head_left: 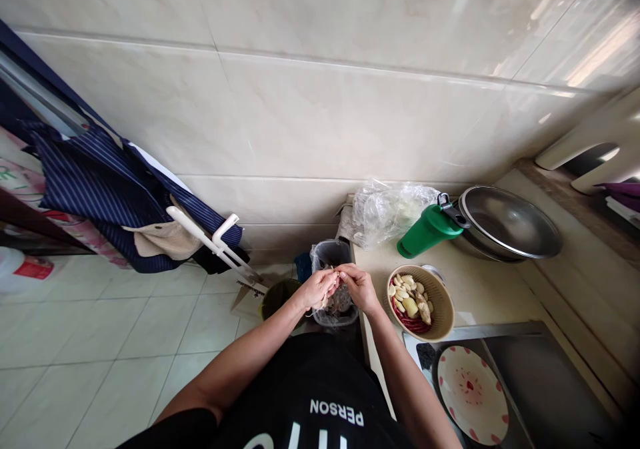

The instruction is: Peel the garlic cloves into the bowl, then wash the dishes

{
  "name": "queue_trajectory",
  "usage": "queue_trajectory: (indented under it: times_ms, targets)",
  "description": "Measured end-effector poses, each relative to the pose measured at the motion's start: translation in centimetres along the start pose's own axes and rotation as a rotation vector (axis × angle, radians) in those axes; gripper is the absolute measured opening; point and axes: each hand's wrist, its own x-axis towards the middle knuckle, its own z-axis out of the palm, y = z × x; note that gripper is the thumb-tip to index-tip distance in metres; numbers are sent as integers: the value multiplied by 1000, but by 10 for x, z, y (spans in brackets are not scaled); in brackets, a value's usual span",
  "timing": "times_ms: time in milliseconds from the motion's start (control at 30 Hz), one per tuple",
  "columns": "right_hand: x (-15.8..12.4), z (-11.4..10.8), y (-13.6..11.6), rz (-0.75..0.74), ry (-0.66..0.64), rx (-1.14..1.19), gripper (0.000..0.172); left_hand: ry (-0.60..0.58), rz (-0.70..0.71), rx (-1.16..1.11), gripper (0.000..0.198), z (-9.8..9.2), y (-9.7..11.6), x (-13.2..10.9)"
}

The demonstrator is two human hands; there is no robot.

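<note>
My left hand (319, 290) and my right hand (360, 287) meet at the fingertips above a lined waste bin (327, 252). Between them they pinch a small pale piece that looks like a garlic clove (338, 274), mostly covered by the fingers. More pale bits show under the curled fingers of my left hand. Scraps that look like peelings lie inside the bin. To the right, a beige basket (445, 302) on the counter holds peeled garlic cloves (401, 293), pieces of ginger (410, 307) and red chillies (414, 324).
On the counter (480, 289) are a green bottle (425, 232), a crumpled clear plastic bag (380, 212) and a lidded pan (510, 222). A patterned plate (473, 392) sits near the stove area. Left of the bin stand a dark container (277, 297) and a white-handled thing (200, 235).
</note>
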Motion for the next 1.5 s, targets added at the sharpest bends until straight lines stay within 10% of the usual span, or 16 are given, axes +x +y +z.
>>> queue_trajectory:
  times_ms: [500, 933, 1267, 1500]
  targets:
    - [-5, 18, -9, -6, 110, -138, 21, 151, -164, -301, 33, 9, -9, -1]
    - [0, 32, 17, 286, 181, 524, 21, 165, -168, 7, 35, 3, -15, 11]
    - [10, 15, 19, 273, 499, 770, 28, 180, -183, 238, 34, -1, -27, 11]
    - [6, 13, 10, 350, 212, 713, 24, 253, -163, 398, 39, -7, -40, 29]
